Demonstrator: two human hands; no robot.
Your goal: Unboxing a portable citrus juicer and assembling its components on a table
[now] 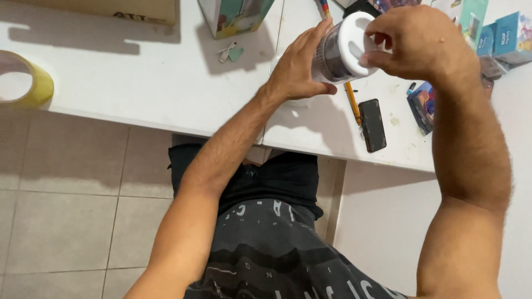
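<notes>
A clear round jar (331, 55) with a white lid (354, 44) is held tilted above the white table (138, 83). My left hand (299, 63) wraps the jar's body from the left. On the lid sits my right hand (415, 41), fingers curled around its rim. Dark contents show through the jar's side, too blurred to name.
Under the jar lie a yellow pencil (353, 104) and a small black rectangular device (372, 125). A roll of yellowish tape (25, 83) sits at the table's left edge. Coloured boxes (504, 39) crowd the right; another box (235, 16) stands at the back. Tiled floor below.
</notes>
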